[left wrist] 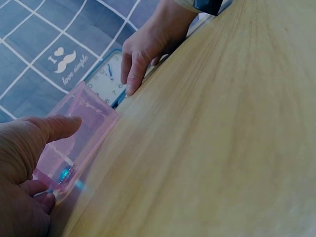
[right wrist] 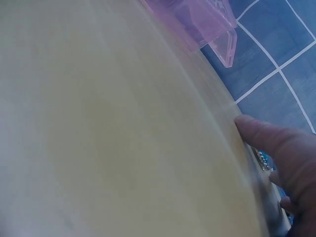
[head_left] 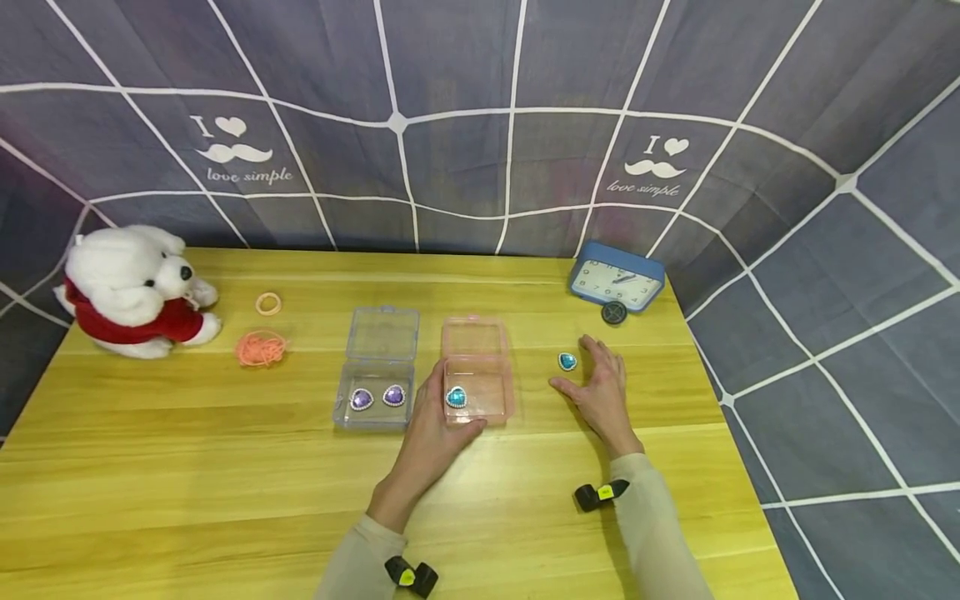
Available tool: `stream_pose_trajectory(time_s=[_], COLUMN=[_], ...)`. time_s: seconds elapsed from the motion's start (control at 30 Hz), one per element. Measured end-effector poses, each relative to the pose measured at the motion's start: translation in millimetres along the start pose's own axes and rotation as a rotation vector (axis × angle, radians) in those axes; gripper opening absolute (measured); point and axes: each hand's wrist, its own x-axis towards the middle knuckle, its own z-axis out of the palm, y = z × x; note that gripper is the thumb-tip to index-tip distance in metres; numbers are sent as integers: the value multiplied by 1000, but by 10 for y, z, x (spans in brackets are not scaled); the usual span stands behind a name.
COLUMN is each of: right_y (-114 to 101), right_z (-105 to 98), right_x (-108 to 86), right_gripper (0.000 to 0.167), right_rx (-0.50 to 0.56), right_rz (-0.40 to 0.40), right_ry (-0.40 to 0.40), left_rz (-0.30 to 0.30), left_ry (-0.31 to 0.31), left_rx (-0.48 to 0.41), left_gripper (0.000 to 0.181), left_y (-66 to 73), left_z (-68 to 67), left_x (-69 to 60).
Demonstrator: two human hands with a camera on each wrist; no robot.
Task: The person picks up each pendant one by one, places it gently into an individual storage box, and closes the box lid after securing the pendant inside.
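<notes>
A small pink clear plastic box (head_left: 480, 412) stands with its lid folded back and a teal heart-shaped gem (head_left: 456, 397) inside at the left. My left hand (head_left: 431, 425) holds this box at its left side, the thumb along the front edge. In the left wrist view, the left hand (left wrist: 22, 163) is against the pink box (left wrist: 91, 116). Another teal gem (head_left: 567, 362) with a pale beaded rim lies on the table. My right hand (head_left: 600, 396) is just right of it, thumb and forefinger spread around it without gripping. In the right wrist view, fingers partly hide that gem (right wrist: 262, 159).
A clear bluish box (head_left: 341, 417) with two purple gems stands left of the pink one. Farther left are orange string (head_left: 260, 348), a peach ring (head_left: 267, 303) and a white plush dog (head_left: 135, 287). A blue clock (head_left: 618, 279) and black disc (head_left: 613, 313) are at back right.
</notes>
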Motion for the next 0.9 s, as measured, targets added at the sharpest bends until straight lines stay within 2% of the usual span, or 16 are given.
stream_pose_trajectory(time_s=[0.4,0.57,0.9], right_y=[24,12,6], right_z=[20,18,15], right_x=[5,16,14], right_gripper=[75,70,61], right_rx=[9,24,62], right_rz=[-38,-47,-8], right_ry=[55,62,80], left_rz=[-18,-3,10], left_ry=[-6,4,-10], left_rx=[-3,-9,-16], left_gripper=[115,115,116], left_y=[-2,3,5], left_z=[-5,-5,-17], left_x=[9,2,5])
